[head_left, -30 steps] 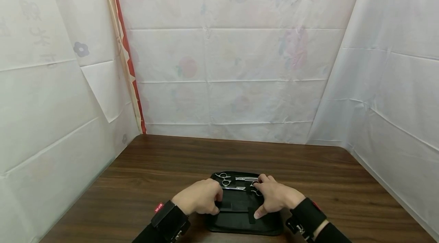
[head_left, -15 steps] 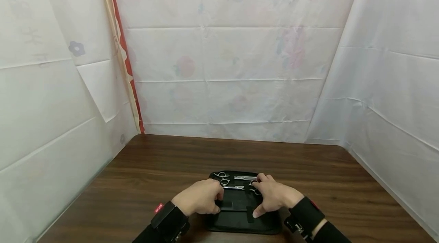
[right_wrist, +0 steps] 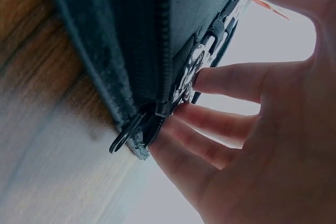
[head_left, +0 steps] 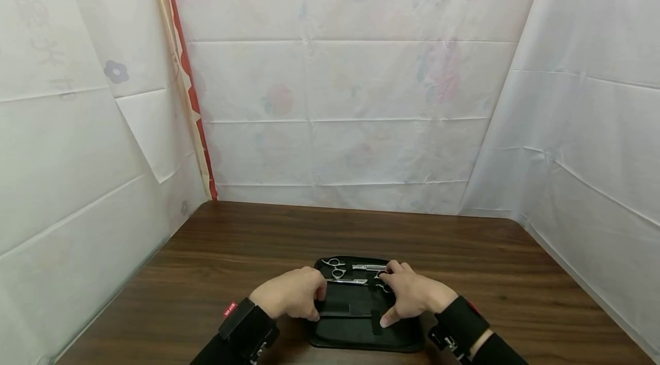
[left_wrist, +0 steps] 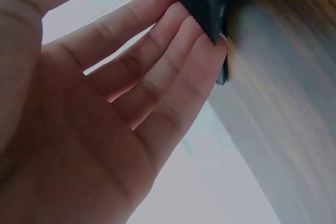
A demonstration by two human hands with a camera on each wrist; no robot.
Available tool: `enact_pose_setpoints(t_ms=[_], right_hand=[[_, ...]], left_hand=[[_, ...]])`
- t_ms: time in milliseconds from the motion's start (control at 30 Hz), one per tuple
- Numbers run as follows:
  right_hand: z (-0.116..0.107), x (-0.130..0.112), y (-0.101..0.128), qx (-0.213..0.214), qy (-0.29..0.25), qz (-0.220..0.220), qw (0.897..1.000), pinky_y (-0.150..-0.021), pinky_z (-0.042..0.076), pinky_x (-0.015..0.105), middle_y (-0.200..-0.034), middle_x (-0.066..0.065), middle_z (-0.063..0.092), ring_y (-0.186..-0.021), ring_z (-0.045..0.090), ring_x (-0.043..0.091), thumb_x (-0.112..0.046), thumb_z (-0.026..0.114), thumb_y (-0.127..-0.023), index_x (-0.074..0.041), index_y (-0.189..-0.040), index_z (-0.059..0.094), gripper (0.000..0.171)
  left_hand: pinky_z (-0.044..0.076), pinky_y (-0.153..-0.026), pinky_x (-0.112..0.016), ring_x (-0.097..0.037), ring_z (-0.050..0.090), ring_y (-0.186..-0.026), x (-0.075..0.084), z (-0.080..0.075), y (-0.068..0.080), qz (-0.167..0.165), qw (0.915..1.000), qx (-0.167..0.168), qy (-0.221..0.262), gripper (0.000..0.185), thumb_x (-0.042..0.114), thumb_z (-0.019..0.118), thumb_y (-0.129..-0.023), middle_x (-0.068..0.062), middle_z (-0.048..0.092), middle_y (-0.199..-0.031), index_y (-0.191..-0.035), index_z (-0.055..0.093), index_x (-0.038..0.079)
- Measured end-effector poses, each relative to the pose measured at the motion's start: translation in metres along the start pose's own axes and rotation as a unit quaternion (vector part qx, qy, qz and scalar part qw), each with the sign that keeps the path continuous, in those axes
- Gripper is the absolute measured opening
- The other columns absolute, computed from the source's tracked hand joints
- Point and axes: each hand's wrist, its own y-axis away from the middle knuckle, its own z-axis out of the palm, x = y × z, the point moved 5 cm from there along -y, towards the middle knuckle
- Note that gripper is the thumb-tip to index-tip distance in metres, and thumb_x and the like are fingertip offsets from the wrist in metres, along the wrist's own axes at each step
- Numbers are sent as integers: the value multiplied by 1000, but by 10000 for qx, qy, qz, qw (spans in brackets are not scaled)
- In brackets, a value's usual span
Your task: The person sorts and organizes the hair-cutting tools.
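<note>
A black zip case (head_left: 366, 341) lies opened flat near the front of the table, with silver scissors (head_left: 338, 274) strapped in its far half. My left hand (head_left: 290, 295) is at the case's left side; in the left wrist view its nearly straight fingers (left_wrist: 152, 51) touch the toothed edge. Over the right side rests my right hand (head_left: 416, 294), fingertips by the finger rings (head_left: 382, 288) of a second pair of scissors and thumb near a black strap (head_left: 377, 322). The right wrist view shows those fingers along the zipped edge, beside a zip pull (right_wrist: 125, 134).
The case sits on a dark wood-grain table (head_left: 247, 239). White sheets hang behind (head_left: 330, 153) and on both sides, and a red-edged strip (head_left: 198, 107) runs down the left back corner. Both wrists wear black bands (head_left: 248, 330).
My left hand has shifted slightly left, from over the case's surface to its left edge. My right hand has stayed on the right side of the case.
</note>
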Motion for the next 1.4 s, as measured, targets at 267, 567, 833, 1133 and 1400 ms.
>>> enact_pose_setpoints(t_ms=[267, 567, 833, 1133, 1400], right_hand=[[0, 0, 0, 9, -12, 12, 10000, -102, 44, 50, -144, 10, 42, -134, 38, 32, -43, 89, -76, -4, -148, 51, 91], [0, -1, 0, 16, 32, 2, 10000, -101, 45, 49, -143, 10, 42, -133, 39, 31, -42, 90, -76, -3, -147, 51, 90], [0, -1, -1, -11, 26, 18, 10000, -102, 44, 50, -144, 11, 41, -134, 39, 32, -42, 89, -76, -3, -147, 51, 89], [0, -1, -2, -47, 37, 46, 10000, -102, 44, 50, -144, 10, 41, -134, 39, 32, -41, 89, -77, -4, -148, 51, 89], [0, -1, -1, -52, 40, 18, 10000, -102, 44, 51, -144, 11, 41, -134, 39, 33, -42, 89, -77, -4, -148, 51, 88]], left_hand=[[50, -68, -28, -7, 53, -72, 0, 0, -1, 29, 10000, 20, -24, 21, 10, 88, -72, 7, 60, -85, -86, 72, 13], [50, -68, -29, -7, 54, -72, 1, 0, -2, 100, 9998, 106, -138, 19, 9, 87, -72, 7, 62, -85, -85, 73, 12], [51, -70, -30, -7, 55, -73, 3, 1, -5, 123, 9997, 96, -186, 18, 11, 87, -73, 6, 63, -86, -87, 74, 12], [52, -71, -30, -6, 57, -75, 7, 6, -8, 226, 9996, 91, -137, 19, 14, 86, -77, 7, 63, -87, -92, 75, 13], [53, -71, -29, -6, 56, -77, 11, 8, -9, 329, 9990, 170, -267, 17, 14, 86, -78, 6, 64, -88, -91, 75, 12]])
